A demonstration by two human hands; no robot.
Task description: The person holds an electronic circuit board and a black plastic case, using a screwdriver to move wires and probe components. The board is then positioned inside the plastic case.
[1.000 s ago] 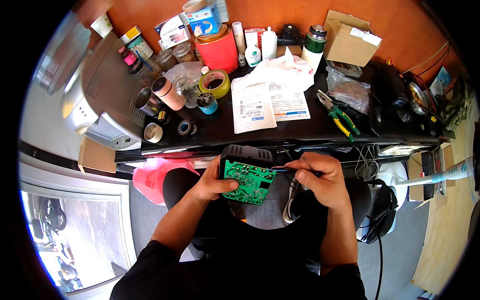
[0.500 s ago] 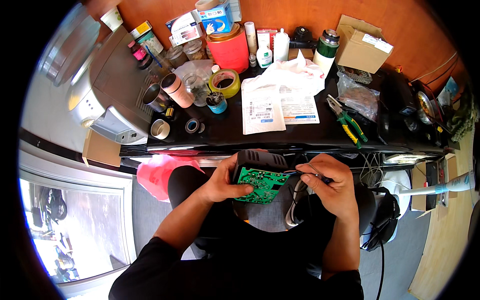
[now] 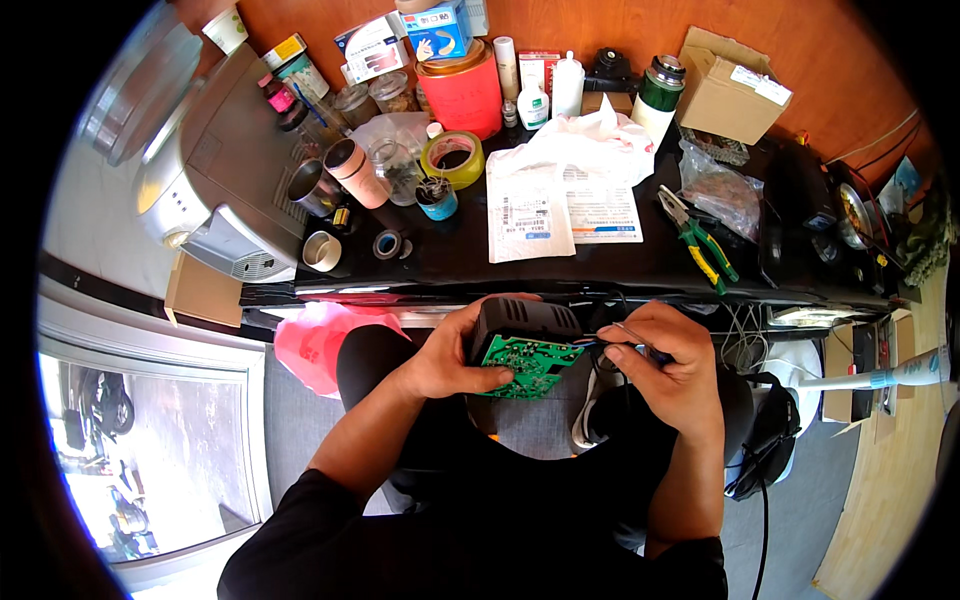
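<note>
The green circuit board, with its black housing, was held before the person, near the front edge of the table. The left hand clasped the housing's left side, thumb across the board; the right hand, fingers curled, pinched a slender dark tool near the board's right edge. On the table, a blue pot contained thin pieces; a glass jar held brownish contents.

Left hand: wrapped on the black housing, thumb over its green circuit board
Right hand: at the board's 3 o'clock, pinching a slim tool, contact unclear
Counter: pliers at 2 o'clock, papers at 12, white cup at 10
</note>
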